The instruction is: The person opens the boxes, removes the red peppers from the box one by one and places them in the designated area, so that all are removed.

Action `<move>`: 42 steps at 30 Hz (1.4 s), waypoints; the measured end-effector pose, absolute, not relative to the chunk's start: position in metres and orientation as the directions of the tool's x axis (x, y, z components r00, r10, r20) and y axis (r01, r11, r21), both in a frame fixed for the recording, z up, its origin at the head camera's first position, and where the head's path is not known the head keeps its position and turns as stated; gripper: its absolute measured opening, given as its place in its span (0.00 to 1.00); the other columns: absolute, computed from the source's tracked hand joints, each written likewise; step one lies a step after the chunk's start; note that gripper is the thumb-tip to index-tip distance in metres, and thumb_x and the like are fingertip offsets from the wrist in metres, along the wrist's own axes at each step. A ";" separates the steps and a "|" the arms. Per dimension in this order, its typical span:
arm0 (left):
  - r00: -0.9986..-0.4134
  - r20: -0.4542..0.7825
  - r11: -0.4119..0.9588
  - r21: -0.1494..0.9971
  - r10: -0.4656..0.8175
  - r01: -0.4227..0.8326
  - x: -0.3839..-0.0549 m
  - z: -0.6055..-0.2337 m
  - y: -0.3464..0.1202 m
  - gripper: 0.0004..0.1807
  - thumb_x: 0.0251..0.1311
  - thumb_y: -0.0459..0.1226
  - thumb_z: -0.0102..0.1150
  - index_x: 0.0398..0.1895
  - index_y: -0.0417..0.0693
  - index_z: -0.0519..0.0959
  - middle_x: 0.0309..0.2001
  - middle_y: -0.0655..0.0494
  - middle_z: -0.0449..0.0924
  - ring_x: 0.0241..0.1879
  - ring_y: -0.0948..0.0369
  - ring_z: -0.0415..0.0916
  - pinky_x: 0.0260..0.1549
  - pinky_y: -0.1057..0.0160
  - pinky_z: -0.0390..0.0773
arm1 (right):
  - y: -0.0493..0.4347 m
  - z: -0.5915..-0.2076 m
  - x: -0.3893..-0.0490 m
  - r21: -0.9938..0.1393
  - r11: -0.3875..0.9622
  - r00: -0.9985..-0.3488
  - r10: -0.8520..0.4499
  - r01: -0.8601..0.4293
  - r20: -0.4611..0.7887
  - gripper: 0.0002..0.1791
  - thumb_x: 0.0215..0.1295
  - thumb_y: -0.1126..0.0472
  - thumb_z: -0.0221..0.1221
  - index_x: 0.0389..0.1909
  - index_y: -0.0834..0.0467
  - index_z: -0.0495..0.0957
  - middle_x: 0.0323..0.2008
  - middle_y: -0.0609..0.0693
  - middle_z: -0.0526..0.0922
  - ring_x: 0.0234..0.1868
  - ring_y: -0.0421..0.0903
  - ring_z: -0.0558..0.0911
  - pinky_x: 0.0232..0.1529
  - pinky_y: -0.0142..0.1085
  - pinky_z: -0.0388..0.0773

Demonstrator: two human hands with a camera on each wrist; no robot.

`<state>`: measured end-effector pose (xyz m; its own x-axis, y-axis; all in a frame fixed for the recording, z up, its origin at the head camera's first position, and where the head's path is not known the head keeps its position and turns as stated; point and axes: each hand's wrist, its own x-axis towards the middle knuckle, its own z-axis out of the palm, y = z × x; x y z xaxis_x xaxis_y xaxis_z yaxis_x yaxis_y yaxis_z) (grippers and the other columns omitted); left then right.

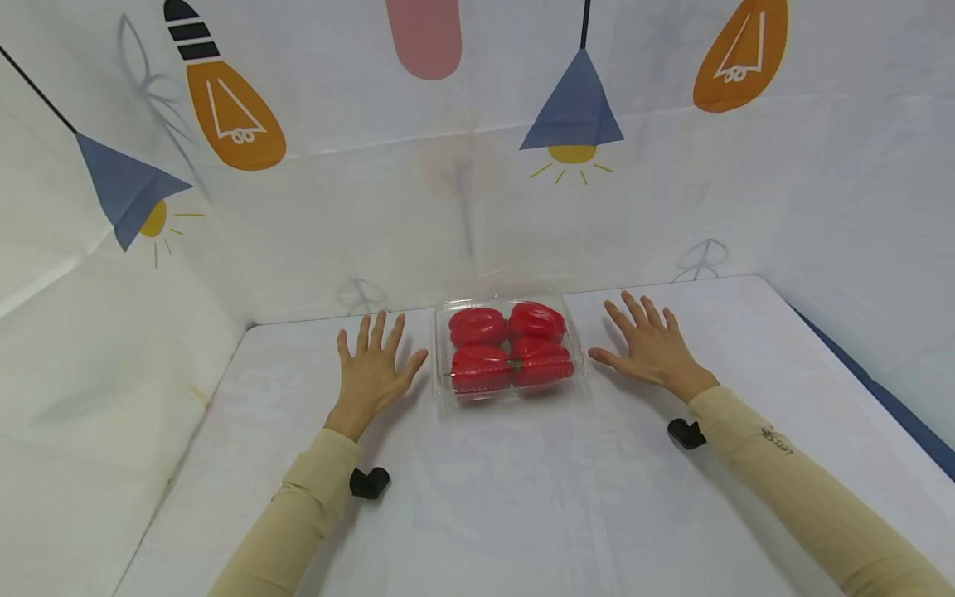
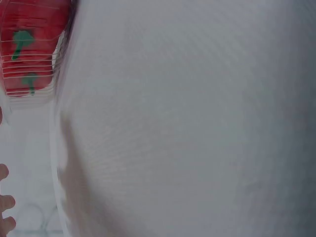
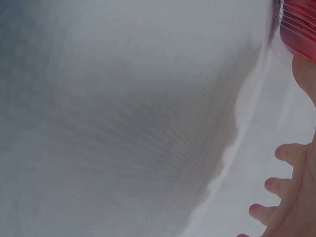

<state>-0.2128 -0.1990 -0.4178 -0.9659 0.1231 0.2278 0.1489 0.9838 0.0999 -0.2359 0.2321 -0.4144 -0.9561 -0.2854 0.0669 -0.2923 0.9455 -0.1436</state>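
A clear plastic clamshell box (image 1: 511, 400) stands near the far edge of the table with several red bell peppers (image 1: 477, 327) inside. Green stems (image 2: 22, 37) show through its ribbed wall in the left wrist view. To the left of the box, my left hand (image 1: 370, 371) has its fingers spread and straight, the thumb pointing at the box. On the other side, my right hand (image 1: 654, 348) is spread the same way, its thumb close to the box's right wall. Both hands are apart from the box and hold nothing.
A white-covered table (image 1: 477, 514) lies beneath. White cloth walls (image 1: 358, 215) printed with lamps and bulbs rise behind it and at both sides. Black wrist mounts (image 1: 369, 482) hang by both beige sleeves (image 1: 298, 506). A dark blue strip (image 1: 880, 390) runs along the right table edge.
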 end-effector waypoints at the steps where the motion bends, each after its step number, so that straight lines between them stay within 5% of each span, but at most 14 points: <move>1: -0.966 0.227 0.984 0.099 0.121 0.147 -0.212 -0.418 -0.199 0.42 0.61 0.67 0.35 0.74 0.59 0.50 0.75 0.45 0.48 0.74 0.44 0.41 0.67 0.33 0.36 | 0.232 -0.414 -0.236 -0.146 0.945 -0.956 -0.286 -0.293 0.067 0.50 0.58 0.29 0.49 0.74 0.54 0.48 0.74 0.63 0.45 0.71 0.69 0.46 0.67 0.69 0.41; 17: -0.967 0.216 0.978 0.126 0.136 0.166 -0.209 -0.418 -0.200 0.41 0.61 0.66 0.36 0.74 0.58 0.51 0.75 0.47 0.49 0.74 0.45 0.43 0.67 0.33 0.35 | 0.237 -0.417 -0.235 -0.181 0.938 -0.955 -0.289 -0.297 0.069 0.51 0.57 0.29 0.51 0.74 0.53 0.48 0.74 0.63 0.46 0.72 0.68 0.46 0.67 0.68 0.41; 23: -0.958 0.262 0.897 0.387 0.116 0.215 -0.207 -0.422 -0.198 0.35 0.69 0.59 0.32 0.74 0.54 0.53 0.73 0.47 0.54 0.73 0.47 0.48 0.68 0.34 0.38 | 0.239 -0.417 -0.235 -0.252 0.917 -0.951 -0.303 -0.310 0.068 0.51 0.58 0.30 0.51 0.74 0.54 0.46 0.73 0.63 0.47 0.71 0.67 0.49 0.66 0.68 0.48; 32: -0.962 0.226 0.519 0.810 0.155 0.274 -0.196 -0.428 -0.182 0.29 0.74 0.48 0.33 0.74 0.50 0.50 0.73 0.49 0.53 0.73 0.52 0.49 0.72 0.47 0.51 | 0.237 -0.414 -0.232 -0.390 0.869 -0.949 -0.313 -0.304 0.043 0.49 0.59 0.31 0.52 0.74 0.49 0.45 0.75 0.57 0.46 0.72 0.64 0.51 0.63 0.70 0.54; 42: -0.973 0.079 0.270 0.953 0.216 0.137 -0.187 -0.434 -0.163 0.31 0.75 0.48 0.27 0.75 0.49 0.41 0.75 0.47 0.46 0.74 0.52 0.44 0.71 0.48 0.54 | 0.234 -0.413 -0.227 -0.527 0.743 -0.910 -0.359 -0.412 0.206 0.38 0.65 0.43 0.54 0.72 0.50 0.54 0.73 0.51 0.52 0.72 0.57 0.56 0.64 0.64 0.60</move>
<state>-0.1867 -0.1630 -0.4335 -0.9732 0.2162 0.0786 0.1369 0.2696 0.9532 -0.2273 0.2344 -0.4133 -0.9104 -0.3589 0.2058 -0.4121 0.7435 -0.5267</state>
